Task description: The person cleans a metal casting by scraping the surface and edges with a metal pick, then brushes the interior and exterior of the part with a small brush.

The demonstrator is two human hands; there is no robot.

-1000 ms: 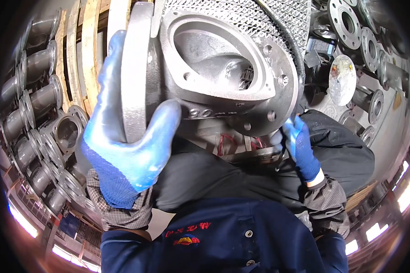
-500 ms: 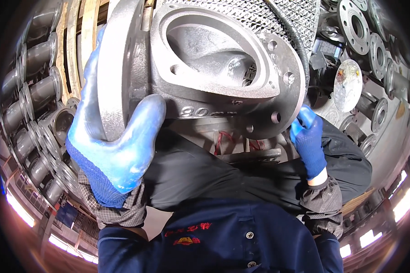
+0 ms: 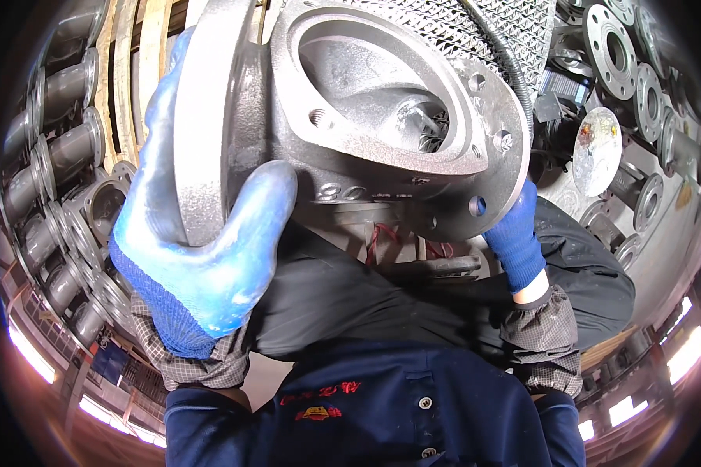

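Observation:
A grey cast-metal valve body point(image 3: 413, 159) with an oval opening is held tilted in front of me, over my lap. My left hand point(image 3: 230, 257), in a blue coated glove, wraps around its thick left flange point(image 3: 202, 140), the thumb on the inner side and the fingers on the outer. My right hand point(image 3: 516, 245), gloved in blue too, takes hold behind the lower edge of the right flange point(image 3: 510, 167). That flange hides most of its fingers; a bit of blue glove shows through a bolt hole.
Flanged pipe pieces point(image 3: 66, 140) are stacked at the left beside wooden slats point(image 3: 123, 78). Metal mesh point(image 3: 436, 39) lies beyond the valve body, crossed by a dark ribbed hose point(image 3: 502, 50). Loose flanges point(image 3: 611, 50) and a stained pale disc point(image 3: 597, 152) are at the right.
The valve body has shifted slightly right and tilted a little. My right hand has moved inward behind the right flange, so its fingers are now hidden. The left hand keeps its grip.

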